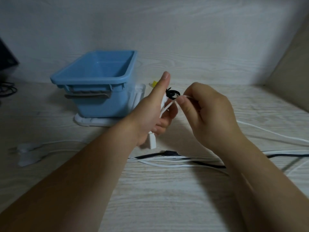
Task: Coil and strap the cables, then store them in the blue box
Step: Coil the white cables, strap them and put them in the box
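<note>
The blue box (93, 77) stands open at centre left on a white lid (93, 122). Just right of it my left hand (150, 111) grips a white cable (168, 106); the cable's white plug (151, 139) hangs below my palm. My right hand (205, 113) pinches the same white cable near my left fingers. A black strap (172, 94) sticks up between the two hands. On the table below lie more white cables (167, 163) and a black cable (150, 155).
A white adapter with its cord (28, 153) lies at the left. Dark cords (6, 89) and a dark object sit at the far left edge. A beige surface (291, 77) rises at the right. A small yellow item (154, 83) shows behind my left thumb.
</note>
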